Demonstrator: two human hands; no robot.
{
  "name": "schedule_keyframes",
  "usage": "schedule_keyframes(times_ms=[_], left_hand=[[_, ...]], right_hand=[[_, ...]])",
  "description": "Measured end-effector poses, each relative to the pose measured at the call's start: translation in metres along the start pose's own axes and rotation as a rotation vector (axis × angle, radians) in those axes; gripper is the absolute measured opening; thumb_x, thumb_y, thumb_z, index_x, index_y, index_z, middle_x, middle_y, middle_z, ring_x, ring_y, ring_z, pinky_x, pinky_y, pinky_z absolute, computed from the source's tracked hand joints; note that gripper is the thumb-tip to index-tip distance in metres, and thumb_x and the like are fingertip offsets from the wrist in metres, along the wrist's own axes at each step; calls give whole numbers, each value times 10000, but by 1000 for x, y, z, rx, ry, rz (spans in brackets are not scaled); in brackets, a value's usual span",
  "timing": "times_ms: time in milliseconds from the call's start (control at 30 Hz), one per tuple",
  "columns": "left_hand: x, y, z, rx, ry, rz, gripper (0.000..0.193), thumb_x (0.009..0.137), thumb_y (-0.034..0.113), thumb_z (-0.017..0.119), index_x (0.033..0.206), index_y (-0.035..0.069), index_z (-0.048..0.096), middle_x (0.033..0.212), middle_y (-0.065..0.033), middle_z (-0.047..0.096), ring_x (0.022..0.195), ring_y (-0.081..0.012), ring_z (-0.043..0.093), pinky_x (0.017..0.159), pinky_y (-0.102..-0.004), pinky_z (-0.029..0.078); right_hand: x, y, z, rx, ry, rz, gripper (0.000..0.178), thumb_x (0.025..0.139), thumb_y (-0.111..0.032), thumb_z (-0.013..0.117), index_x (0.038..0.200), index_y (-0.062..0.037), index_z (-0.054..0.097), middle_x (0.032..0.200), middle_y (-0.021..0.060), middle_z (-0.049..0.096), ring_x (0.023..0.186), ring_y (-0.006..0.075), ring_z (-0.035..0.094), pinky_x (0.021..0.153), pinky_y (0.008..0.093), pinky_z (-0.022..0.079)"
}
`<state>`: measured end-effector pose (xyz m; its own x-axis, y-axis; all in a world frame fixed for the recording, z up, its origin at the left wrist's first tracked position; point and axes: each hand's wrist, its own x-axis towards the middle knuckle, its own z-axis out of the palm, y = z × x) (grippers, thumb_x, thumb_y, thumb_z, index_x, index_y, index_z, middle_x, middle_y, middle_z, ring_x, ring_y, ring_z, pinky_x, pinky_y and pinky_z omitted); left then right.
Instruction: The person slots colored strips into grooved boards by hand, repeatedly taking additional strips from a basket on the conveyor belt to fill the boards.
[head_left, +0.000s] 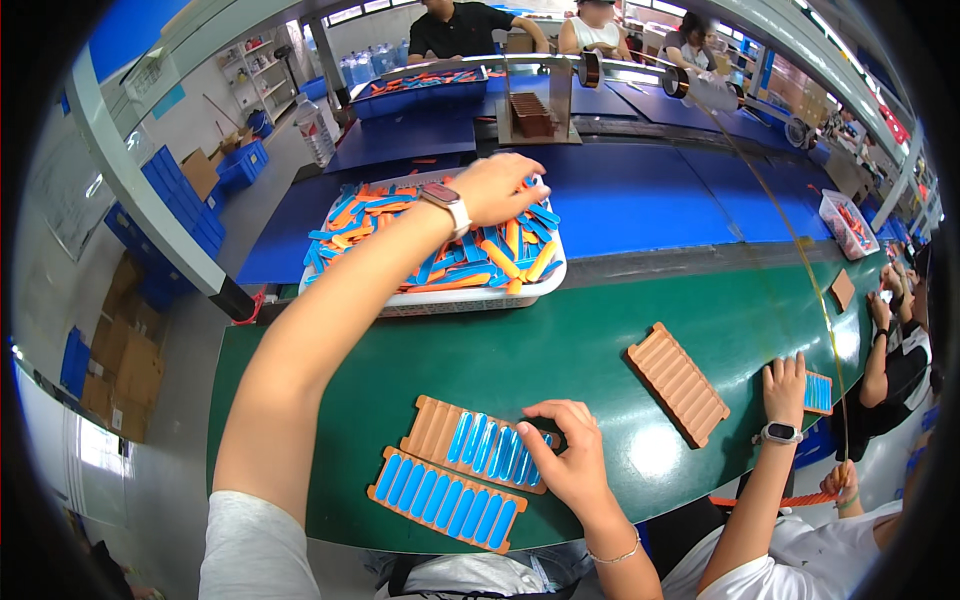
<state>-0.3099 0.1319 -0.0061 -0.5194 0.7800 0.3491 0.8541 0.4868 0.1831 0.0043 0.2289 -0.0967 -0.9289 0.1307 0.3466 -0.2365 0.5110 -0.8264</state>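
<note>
My left hand [495, 190] reaches over a white basket [450, 303] heaped with flat blue and orange strips [440, 262]. Its fingers, slightly apart, bend down at the far right corner of the pile; no strip shows in them. My right hand [572, 450] is over the right end of a brown slotted tray [428, 428], thumb and forefinger apart. That tray has shiny blue strips in its middle and right slots, while its left slots are bare; my hand hides its right end. Just nearer lies a second brown tray [447, 500], its slots filled with blue strips.
A bare brown tray [680, 384] lies to the right on the green table [590, 335]. Beyond it, a co-worker's hand [785, 388] rests by another filled tray [818, 392]. A blue conveyor surface [650, 200] runs behind the basket, with a metal stand [538, 100] over it.
</note>
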Motion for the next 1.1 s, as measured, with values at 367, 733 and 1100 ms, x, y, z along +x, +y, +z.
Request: schedule_keyframes(times_ms=[367, 733, 1100], left_hand=[[-40, -14, 13, 89, -250, -92, 302, 917, 296, 473, 1088, 63, 562, 1165, -160, 539, 1203, -352, 435, 1038, -462, 295], [-54, 11, -77, -346, -322, -120, 634, 890, 417, 547, 1410, 102, 367, 1477, -162, 315, 1405, -330, 205, 1122, -394, 214], [-88, -4, -52, 89, -478, 113, 888, 684, 378, 684, 1448, 134, 303, 1472, -162, 316, 1398, -376, 192, 1108, -567, 135]], right_hand=[[3, 2, -8, 9, 15, -4, 172, 771, -127, 700, 909, -28, 673, 895, 90, 670, 926, 260, 579, 817, 351, 449], [-1, -1, -7, 25, -7, -18, 165, 764, -114, 705, 903, -30, 670, 881, 85, 667, 908, 250, 583, 768, 338, 454], [-1, -1, 1, 20, -90, -22, 184, 770, -144, 714, 926, -57, 670, 897, 53, 665, 919, 233, 570, 834, 345, 362]])
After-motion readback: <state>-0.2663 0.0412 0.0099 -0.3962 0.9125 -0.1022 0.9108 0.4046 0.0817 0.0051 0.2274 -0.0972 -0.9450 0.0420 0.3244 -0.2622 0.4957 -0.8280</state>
